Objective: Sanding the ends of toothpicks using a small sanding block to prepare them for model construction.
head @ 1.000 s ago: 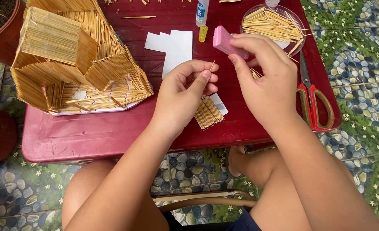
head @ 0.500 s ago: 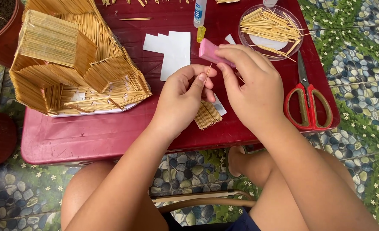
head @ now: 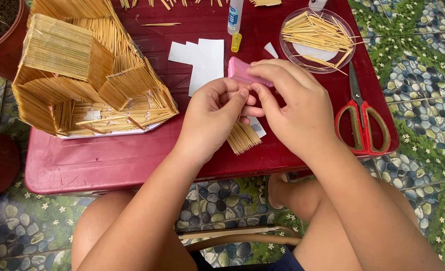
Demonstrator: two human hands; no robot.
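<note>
My left hand [head: 213, 113] and my right hand [head: 295, 103] meet over the middle of a dark red table [head: 107, 160]. Their fingertips pinch a thin toothpick between them, mostly hidden. My right hand also holds a pink box-shaped cutter [head: 240, 69], its end poking out to the upper left. Under my hands lies a flat panel of glued toothpicks [head: 242, 138] on a bit of white paper. A house model made of toothpicks [head: 87, 75] fills the table's left part.
White paper pieces [head: 202, 57] lie behind my hands. A glue bottle [head: 235, 17] with a yellow cap [head: 236, 42] stands at the back. A clear round dish of toothpicks [head: 317, 32] and red scissors [head: 360, 118] sit on the right. A plant pot [head: 2, 30] stands far left.
My right hand, with the pink cutter, has moved left and down to join the left hand. The view has shifted slightly.
</note>
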